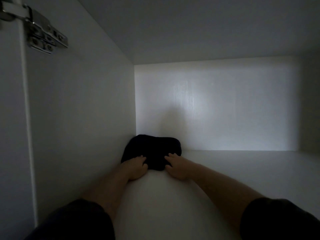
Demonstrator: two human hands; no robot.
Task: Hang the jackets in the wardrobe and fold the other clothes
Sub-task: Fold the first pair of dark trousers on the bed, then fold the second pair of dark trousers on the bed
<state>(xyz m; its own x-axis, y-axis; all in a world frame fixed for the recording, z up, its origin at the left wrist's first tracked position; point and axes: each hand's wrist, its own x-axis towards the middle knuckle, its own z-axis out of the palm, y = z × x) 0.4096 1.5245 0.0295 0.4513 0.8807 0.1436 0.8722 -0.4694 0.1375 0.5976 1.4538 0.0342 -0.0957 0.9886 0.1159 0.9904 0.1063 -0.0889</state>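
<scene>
A dark folded garment [153, 148] lies on the white wardrobe shelf [233, 172], pushed into the back left corner against the side wall. My left hand [136, 168] grips its near left edge with curled fingers. My right hand [174, 168] grips its near right edge the same way. Both forearms reach deep into the compartment. The light is dim, so the garment's type is unclear.
The white left side wall [83, 110] stands close beside my left arm. A metal door hinge [43, 33] is fixed at the upper left. The back panel [216, 104] closes the compartment, and the shelf runs on to the right of the garment.
</scene>
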